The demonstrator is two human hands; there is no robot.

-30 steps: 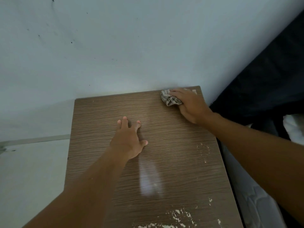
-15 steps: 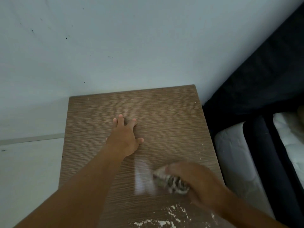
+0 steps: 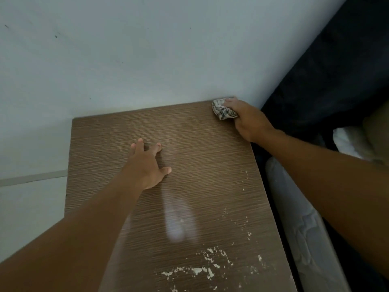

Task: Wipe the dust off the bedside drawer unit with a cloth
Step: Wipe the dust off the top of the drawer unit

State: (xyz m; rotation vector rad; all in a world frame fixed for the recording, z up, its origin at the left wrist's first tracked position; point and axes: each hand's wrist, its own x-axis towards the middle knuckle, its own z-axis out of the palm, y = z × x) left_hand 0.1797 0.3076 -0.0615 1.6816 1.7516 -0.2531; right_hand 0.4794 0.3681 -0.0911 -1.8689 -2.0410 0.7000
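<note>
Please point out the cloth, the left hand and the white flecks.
cloth (image 3: 223,111): head view, its crumpled checked middle.
left hand (image 3: 145,167): head view, the back of the hand.
white flecks (image 3: 197,270): head view, a large fleck near the front edge.

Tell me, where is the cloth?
Head view: the cloth lies at the drawer unit's far right corner by the wall, gripped by the right hand.

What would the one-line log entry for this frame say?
right hand: grips crumpled checked cloth at far right corner | left hand: flat on brown wood-grain drawer unit top | white flecks: near front edge
</note>
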